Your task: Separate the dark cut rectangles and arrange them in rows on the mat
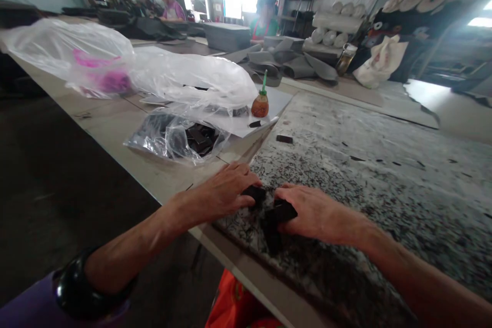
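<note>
My left hand [234,187] is closed on a small black rectangular piece [255,194], its thumb and fingers gripping the sides just above the worktop. Close by on the right, my right hand [307,210] grips another black rectangular piece [283,211]. More dark pieces [271,238] lie below it; where one ends and another starts is hard to make out. Beyond my left hand sits a clear plastic bag [157,136] holding several dark flat pieces [200,137].
Black shreds litter the worktop [319,118], where a loose dark piece [284,139] lies. A bottle with a green nozzle [260,105] stands past the bag, beside large plastic bags [200,72]. The table edge [126,171] runs along my left. Two people work farther back.
</note>
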Demonstrator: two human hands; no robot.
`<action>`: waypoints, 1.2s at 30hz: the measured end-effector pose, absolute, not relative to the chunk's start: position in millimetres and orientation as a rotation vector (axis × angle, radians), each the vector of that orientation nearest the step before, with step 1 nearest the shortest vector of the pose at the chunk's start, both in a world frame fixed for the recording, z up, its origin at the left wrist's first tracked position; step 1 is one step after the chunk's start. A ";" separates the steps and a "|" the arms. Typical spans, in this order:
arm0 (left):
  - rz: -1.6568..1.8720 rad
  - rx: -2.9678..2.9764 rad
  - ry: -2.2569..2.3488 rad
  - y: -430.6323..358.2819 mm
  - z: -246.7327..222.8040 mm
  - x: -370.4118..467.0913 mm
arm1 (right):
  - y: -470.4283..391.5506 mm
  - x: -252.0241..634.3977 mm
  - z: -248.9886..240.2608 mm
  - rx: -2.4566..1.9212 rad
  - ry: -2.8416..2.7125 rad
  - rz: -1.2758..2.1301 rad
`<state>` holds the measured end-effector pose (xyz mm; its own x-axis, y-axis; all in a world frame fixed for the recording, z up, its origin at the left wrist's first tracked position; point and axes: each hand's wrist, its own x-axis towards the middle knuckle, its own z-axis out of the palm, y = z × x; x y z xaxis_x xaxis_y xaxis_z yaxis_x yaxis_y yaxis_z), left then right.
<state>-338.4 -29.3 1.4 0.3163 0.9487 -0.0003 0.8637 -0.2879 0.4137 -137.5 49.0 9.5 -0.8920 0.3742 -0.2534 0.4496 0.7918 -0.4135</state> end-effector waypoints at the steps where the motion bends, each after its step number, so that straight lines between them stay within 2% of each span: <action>1: 0.335 2.258 1.620 -28.8 3.1 -339.2 | 48.6 -137.7 9.8 0.654 2.821 -0.697; 9: 0.298 2.247 1.596 -19.9 7.2 -340.0 | 47.5 -139.1 12.8 0.696 2.811 -0.712; 18: 0.459 2.075 1.731 -44.5 2.5 -343.0 | 60.4 -130.5 4.6 0.697 2.762 -0.998; 29: 0.341 2.279 1.266 -45.4 12.1 -314.5 | 68.3 -116.6 3.9 0.707 2.643 -1.249; 36: 0.203 2.332 1.266 -39.1 13.1 -303.1 | 64.2 -103.8 9.1 0.740 2.622 -1.299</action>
<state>-303.1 -39.1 13.1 0.5619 0.8218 -0.0942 0.7514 -0.4595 0.4736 -103.8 64.2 9.1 -0.8726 0.3717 -0.3168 0.4773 0.5114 -0.7146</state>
